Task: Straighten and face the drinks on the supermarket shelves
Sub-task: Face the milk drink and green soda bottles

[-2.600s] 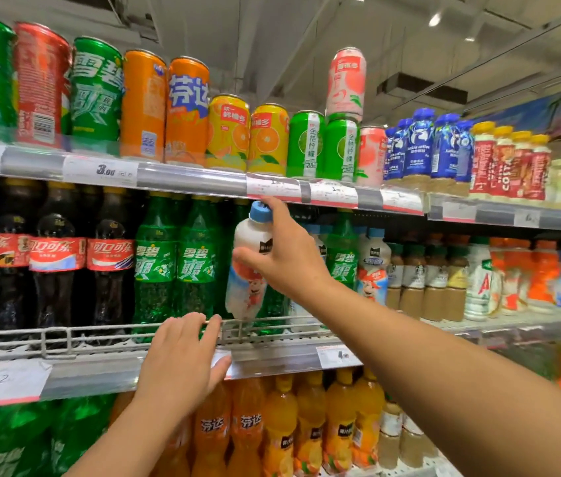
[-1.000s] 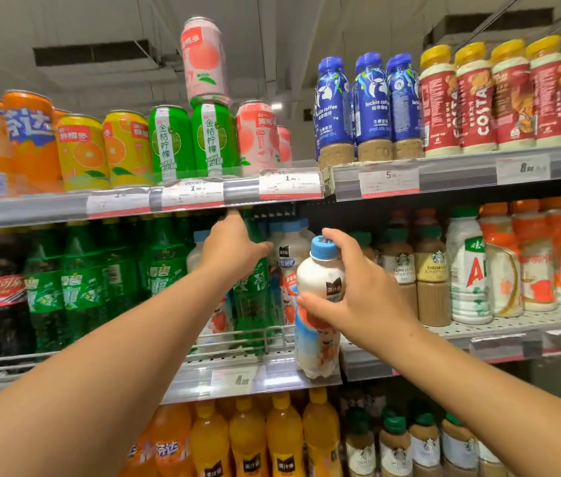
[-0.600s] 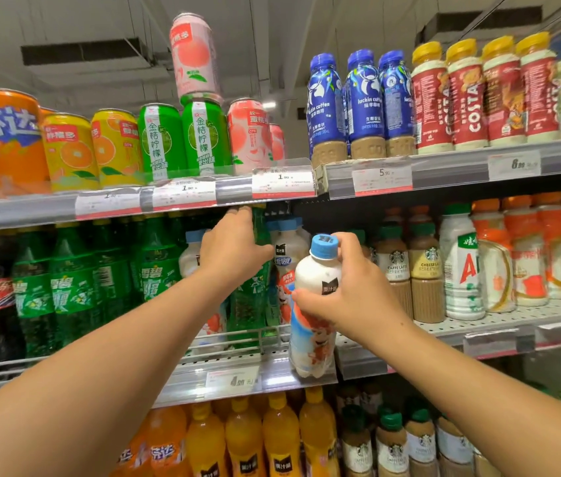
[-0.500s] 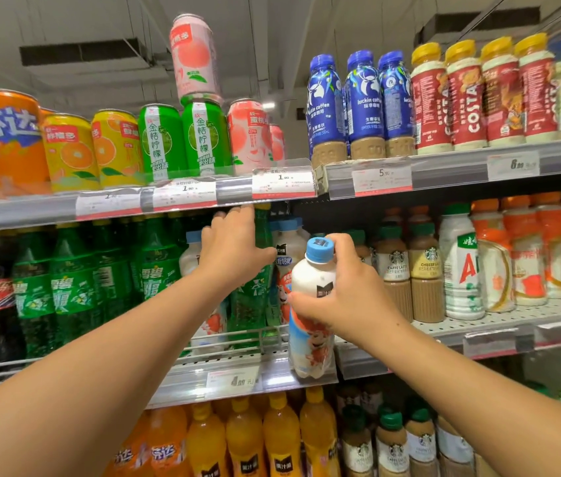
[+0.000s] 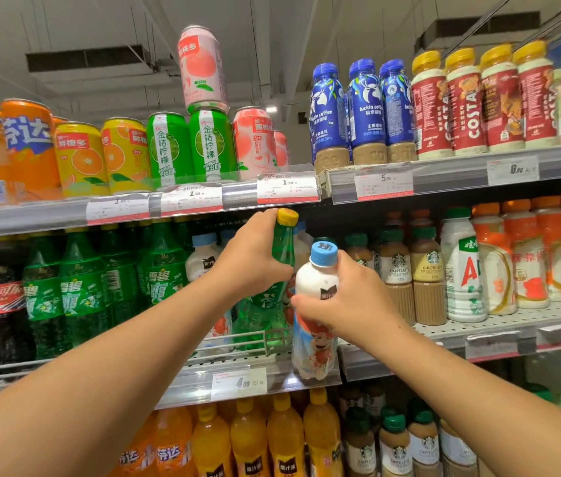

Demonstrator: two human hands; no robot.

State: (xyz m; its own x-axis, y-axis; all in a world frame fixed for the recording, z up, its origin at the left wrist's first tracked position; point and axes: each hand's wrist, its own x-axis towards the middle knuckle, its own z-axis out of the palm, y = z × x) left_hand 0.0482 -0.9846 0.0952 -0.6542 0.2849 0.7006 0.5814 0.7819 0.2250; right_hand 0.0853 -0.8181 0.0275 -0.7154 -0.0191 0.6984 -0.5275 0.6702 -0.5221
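A: Your right hand has its grip closed round the white milk bottle, held out in front of the shelf edge.

B: And your left hand?

A: Wrapped round the green bottle, below its yellow cap, probably clearing a slot for the white one.
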